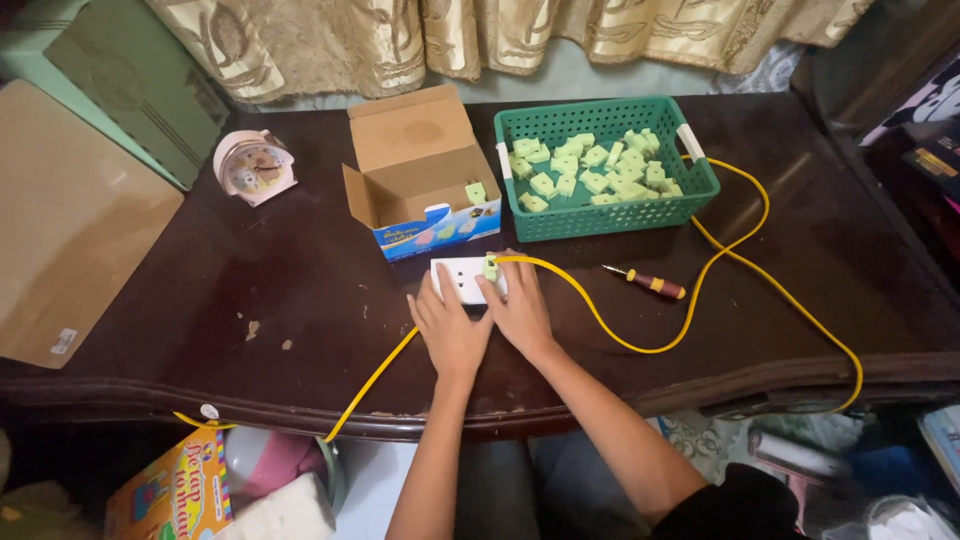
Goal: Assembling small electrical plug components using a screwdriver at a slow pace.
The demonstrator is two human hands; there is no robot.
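Your left hand lies flat, fingers together, steadying the white socket block; your right hand pinches the green plug. Push straight, block held.

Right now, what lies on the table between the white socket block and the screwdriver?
In the head view, only the yellow cable crosses between the white socket block and the screwdriver.
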